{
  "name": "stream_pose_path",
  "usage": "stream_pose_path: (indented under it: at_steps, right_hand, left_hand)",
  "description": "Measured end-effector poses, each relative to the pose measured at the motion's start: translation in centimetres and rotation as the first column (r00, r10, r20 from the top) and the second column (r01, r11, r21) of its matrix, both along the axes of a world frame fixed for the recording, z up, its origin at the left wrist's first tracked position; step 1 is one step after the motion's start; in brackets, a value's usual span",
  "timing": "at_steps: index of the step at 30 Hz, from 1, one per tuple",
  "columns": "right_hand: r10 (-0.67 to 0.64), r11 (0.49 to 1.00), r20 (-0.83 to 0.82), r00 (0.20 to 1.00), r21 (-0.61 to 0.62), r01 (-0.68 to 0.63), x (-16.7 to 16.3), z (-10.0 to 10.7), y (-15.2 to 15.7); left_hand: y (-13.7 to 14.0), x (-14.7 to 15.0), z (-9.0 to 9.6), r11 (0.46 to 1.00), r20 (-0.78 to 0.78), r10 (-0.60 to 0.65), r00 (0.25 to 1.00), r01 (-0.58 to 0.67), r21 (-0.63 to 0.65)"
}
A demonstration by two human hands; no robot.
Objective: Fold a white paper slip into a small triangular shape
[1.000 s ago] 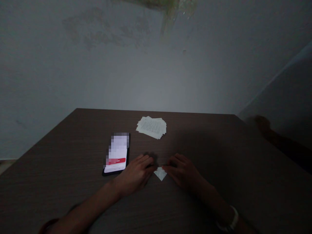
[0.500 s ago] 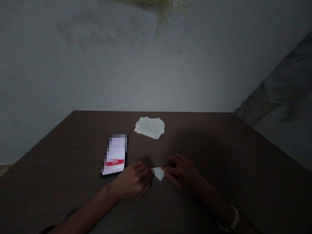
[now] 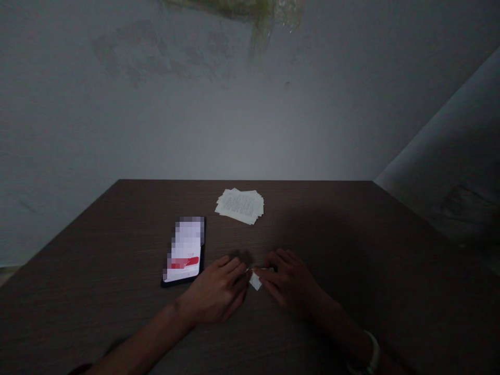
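Note:
A small folded piece of paper lies on the brown table between my hands, its pointed corner toward me. My left hand is closed at the paper's left side, the fingertips on its upper edge. From the right, my right hand grips the same edge, its index finger reaching over the paper. The fingers cover much of the paper, so its full shape is hidden. On the right wrist is a pale band.
A phone with a lit, partly blurred screen lies just beyond my left hand. Farther back rests a loose stack of printed paper sheets. The table meets a stained grey wall.
Both hands have drawn slightly closer together on the paper, and less of it shows between them. At the right edge, the grey cloth-like shape has shifted down and away from the table corner.

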State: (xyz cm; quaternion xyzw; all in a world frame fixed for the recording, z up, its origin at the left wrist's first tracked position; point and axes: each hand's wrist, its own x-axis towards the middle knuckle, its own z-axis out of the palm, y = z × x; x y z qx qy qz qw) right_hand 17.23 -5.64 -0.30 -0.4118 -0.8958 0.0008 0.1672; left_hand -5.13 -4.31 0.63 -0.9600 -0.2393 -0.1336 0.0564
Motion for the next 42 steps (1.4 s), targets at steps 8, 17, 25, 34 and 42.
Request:
stream_pose_path:
  at_steps: [8,17,25,34,42]
  right_hand:
    - [-0.035,0.999,0.007,0.999,-0.019,0.035,0.1,0.4,0.0]
    - [-0.045,0.999,0.028,0.999,-0.031,0.045,0.1,0.3,0.1]
    - [-0.037,0.998,0.019,0.999,-0.040,0.038,0.1,0.5,0.0]
    - [-0.048,0.998,0.008,0.999,-0.032,0.049,0.1,0.4,-0.1]
    - [-0.096,0.995,-0.038,0.995,-0.045,0.094,1.8,0.2,-0.2]
  left_hand:
    - [0.0,0.2,-0.2,0.999,-0.021,0.053,0.998,-0.053,-0.002]
    - [-0.1,0.0,-0.6,0.998,0.031,0.061,0.998,-0.061,0.000]
    - [0.0,-0.1,-0.1,0.987,0.063,0.101,0.993,-0.092,-0.131]
    - [-0.1,0.2,0.4,0.980,-0.036,0.111,0.993,-0.115,-0.160]
    - [-0.1,0.4,0.4,0.979,-0.044,0.127,0.991,-0.132,-0.152]
